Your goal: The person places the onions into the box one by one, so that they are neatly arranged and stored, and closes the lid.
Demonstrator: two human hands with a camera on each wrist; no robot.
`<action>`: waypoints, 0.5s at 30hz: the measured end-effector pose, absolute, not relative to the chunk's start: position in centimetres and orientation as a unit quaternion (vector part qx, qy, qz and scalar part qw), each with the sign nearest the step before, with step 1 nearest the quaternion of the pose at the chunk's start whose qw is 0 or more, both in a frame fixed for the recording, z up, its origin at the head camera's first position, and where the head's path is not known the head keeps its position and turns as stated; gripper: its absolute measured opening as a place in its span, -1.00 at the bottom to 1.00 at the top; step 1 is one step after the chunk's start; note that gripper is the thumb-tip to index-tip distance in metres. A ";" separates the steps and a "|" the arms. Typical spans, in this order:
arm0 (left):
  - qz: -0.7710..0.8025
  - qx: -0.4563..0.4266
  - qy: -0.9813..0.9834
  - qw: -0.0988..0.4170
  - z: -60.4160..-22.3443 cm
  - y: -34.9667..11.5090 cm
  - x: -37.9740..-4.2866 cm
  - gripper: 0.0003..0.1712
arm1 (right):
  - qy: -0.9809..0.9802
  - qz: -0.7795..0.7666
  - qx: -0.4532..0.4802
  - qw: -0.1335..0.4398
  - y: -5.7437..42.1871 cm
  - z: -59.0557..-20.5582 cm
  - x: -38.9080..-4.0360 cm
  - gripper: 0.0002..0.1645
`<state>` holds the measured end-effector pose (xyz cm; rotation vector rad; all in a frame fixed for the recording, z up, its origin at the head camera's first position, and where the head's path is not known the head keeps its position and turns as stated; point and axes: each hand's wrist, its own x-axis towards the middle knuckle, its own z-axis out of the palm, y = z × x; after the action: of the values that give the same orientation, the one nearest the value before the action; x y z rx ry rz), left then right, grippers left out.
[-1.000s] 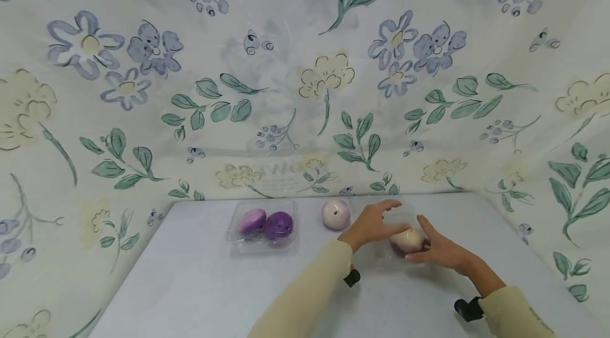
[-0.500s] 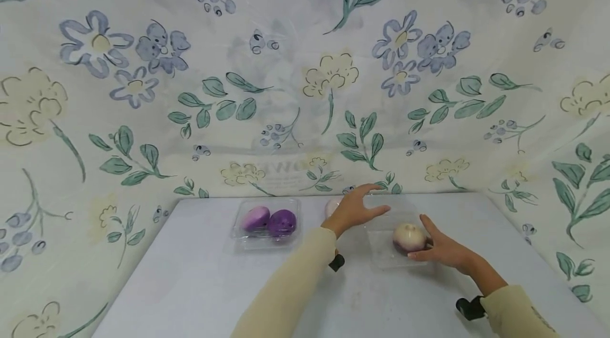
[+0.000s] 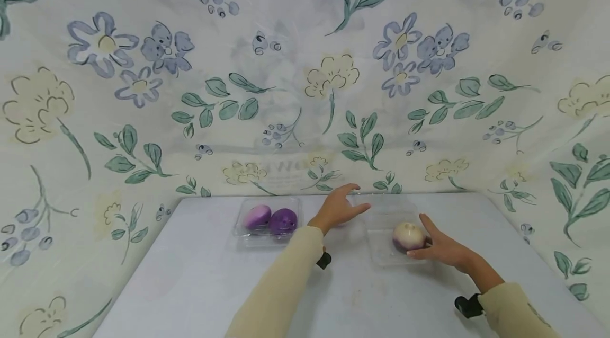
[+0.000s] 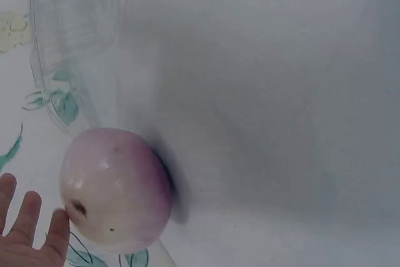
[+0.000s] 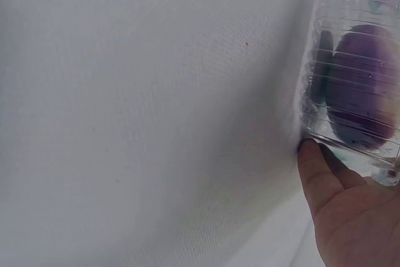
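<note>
In the left wrist view a pale pink-and-purple turnip (image 4: 115,189) sits at the table's far edge. My left hand (image 3: 335,210) reaches to it, fingers spread and fairly straight. One fingertip meets the turnip's outline; whether it touches, I cannot tell. In the head view this hand hides most of that turnip. A white-and-purple turnip (image 3: 408,236) lies in the right half of an open clear plastic container (image 3: 381,253). My right hand (image 3: 443,248) holds that container at its right end, thumb at the near corner, other fingers farther back. Part of those fingers is hidden.
To the left stands another clear plastic container (image 3: 243,242) with a lilac turnip (image 3: 257,217) and a dark purple one (image 3: 283,222) in it. A white table (image 3: 190,285) lies below, with a flower-patterned cloth (image 3: 286,62) rising behind it.
My left hand has moved left, from above the container to the loose turnip, which it now mostly covers. The right hand stays at the container. The head view shifts slightly.
</note>
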<state>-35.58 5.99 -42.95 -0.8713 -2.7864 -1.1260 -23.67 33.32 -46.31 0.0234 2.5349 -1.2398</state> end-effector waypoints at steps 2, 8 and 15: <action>-0.358 -0.276 -0.892 0.009 -43.1 5.7 -35.7 -0.28 | 0.888 -0.431 0.012 0.159 33.3 -46.3 -23.6 0.49; -0.349 -0.288 -0.892 0.020 -43.1 5.1 -36.5 -0.28 | 0.889 -0.430 0.014 0.157 33.4 -46.1 -23.6 0.48; -0.389 -0.255 -0.885 0.019 -43.2 4.4 -37.6 -0.27 | 0.884 -0.440 0.009 0.156 33.4 -46.3 -23.7 0.48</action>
<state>-37.62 4.42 -43.23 -0.7910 -2.7473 -1.2070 -23.71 33.40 -46.27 0.0253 2.5316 -1.2594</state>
